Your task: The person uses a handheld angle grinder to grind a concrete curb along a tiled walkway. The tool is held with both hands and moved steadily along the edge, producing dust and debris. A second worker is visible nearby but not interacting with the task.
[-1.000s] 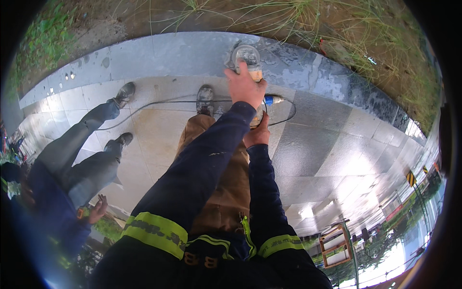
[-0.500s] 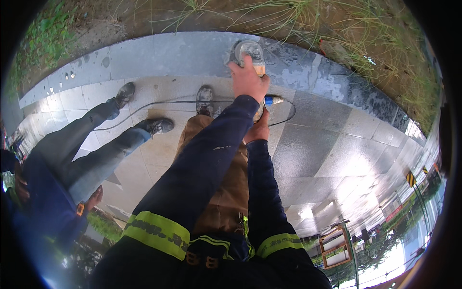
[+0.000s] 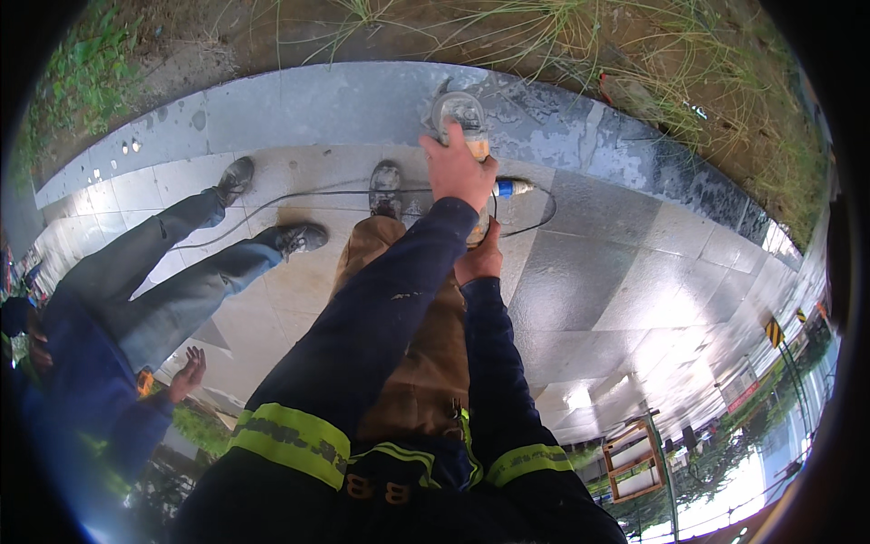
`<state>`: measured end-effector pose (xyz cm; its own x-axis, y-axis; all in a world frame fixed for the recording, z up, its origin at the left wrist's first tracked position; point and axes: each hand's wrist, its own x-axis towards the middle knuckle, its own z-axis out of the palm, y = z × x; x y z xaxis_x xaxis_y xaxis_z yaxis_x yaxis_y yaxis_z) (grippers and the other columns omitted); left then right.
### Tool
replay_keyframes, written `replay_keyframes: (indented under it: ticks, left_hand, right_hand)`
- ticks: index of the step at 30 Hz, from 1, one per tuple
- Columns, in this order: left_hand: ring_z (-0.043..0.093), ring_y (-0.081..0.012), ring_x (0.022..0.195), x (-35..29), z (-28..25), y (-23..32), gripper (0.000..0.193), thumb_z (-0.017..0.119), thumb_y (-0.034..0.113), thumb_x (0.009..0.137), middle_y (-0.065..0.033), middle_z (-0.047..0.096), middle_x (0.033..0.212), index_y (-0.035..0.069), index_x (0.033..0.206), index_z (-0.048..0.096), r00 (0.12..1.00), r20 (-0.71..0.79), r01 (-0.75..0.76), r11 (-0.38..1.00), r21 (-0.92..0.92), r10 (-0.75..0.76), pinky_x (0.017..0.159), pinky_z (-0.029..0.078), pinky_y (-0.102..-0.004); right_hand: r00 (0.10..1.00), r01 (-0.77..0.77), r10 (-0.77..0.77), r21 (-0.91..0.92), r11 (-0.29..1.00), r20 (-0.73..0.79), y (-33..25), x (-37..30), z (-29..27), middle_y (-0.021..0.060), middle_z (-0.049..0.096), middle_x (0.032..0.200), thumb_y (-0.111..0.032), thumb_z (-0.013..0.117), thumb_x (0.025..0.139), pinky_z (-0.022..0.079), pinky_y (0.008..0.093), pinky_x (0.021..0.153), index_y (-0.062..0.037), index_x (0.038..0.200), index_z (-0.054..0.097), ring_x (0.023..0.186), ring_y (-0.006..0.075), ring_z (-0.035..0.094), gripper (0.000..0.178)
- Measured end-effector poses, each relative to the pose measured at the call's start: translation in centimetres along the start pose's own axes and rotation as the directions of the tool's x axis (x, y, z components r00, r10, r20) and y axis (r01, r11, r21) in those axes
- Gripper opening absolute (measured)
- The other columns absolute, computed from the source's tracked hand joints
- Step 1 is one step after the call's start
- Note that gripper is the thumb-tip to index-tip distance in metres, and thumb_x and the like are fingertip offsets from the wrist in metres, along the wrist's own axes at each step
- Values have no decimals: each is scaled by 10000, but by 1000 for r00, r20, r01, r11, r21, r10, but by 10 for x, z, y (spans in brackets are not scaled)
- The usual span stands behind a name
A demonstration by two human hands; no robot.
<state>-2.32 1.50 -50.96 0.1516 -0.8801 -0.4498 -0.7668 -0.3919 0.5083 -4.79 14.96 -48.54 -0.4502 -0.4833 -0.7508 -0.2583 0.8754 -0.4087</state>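
My left hand (image 3: 460,170) is wrapped over the front body of a dusty angle grinder (image 3: 476,144). Behind it, my right hand (image 3: 481,257) grips the tool's rear end, its fingers partly hidden. The grinder's round grey head (image 3: 459,111) is over the near part of a grey stone kerb (image 3: 335,104); whether the disc touches the stone cannot be made out. Pale worn patches and a dark wet mark show on the kerb around the head. Beside the grinder lies a blue and white plug connector (image 3: 510,189) on a black cable (image 3: 317,192).
A co-worker in jeans (image 3: 163,281) stands at the left, one hand (image 3: 188,374) held out. Grey paving tiles (image 3: 580,272) with wet shine spread to the right. Past the kerb are soil and long grass (image 3: 544,36). My dusty shoe (image 3: 385,186) is near the cable.
Both my hands and the grinder have shifted back toward me and slightly left, baring a dark mark on the kerb. The co-worker's hand has opened and lifted a little.
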Motion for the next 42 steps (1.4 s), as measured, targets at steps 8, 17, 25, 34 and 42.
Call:
replay_keyframes:
  ticks: [8, 17, 25, 34, 42]
  left_hand:
    - [559, -500, 849, 17, -7, -2, 805, 783, 194, 684, -296, 378, 1123, 44, 1335, 333, 995, -64, -85, 993, -82, 79, 762, 505, -505]
    - [546, -505, 972, 18, -11, 5, 799, 773, 190, 712, -285, 381, 1164, 55, 1364, 330, 993, -22, -119, 985, -128, 117, 834, 481, -502]
    - [568, -496, 854, 14, -14, -4, 806, 785, 194, 680, -300, 376, 1137, 26, 1329, 336, 998, -31, -61, 997, -54, 59, 780, 514, -509]
    - [569, -499, 836, 16, -19, -6, 806, 783, 194, 683, -294, 379, 1129, 29, 1331, 333, 999, -13, -34, 999, -42, 33, 767, 513, -513]
    - [565, -507, 849, 12, -15, -8, 802, 785, 202, 683, -303, 375, 1129, 33, 1329, 340, 999, -23, 36, 998, -56, -37, 770, 501, -518]
  right_hand:
    - [1000, -3, 3, -19, 1000, 15, -13, 11, 4, 220, 681, 1071, -400, 834, 686, 529, 460, 848, -169, 1372, 339, 1005, 417, 656, 877]
    - [1000, -4, 4, -18, 1000, -15, -17, 11, 2, 208, 685, 1066, -378, 847, 668, 530, 460, 847, -166, 1369, 340, 1004, 415, 657, 891]
    - [997, -75, 75, -41, 996, -3, -15, 5, 6, 215, 680, 1078, -387, 846, 667, 526, 467, 847, -187, 1360, 348, 1011, 424, 650, 877]
    - [995, -89, 89, -13, 996, 33, -17, 2, 11, 225, 680, 1066, -433, 829, 680, 528, 470, 837, -181, 1363, 337, 991, 426, 653, 878]
    - [1000, 12, -12, -25, 1000, 14, -14, 2, 9, 218, 683, 1069, -407, 842, 668, 529, 464, 846, -172, 1362, 337, 1013, 414, 653, 890]
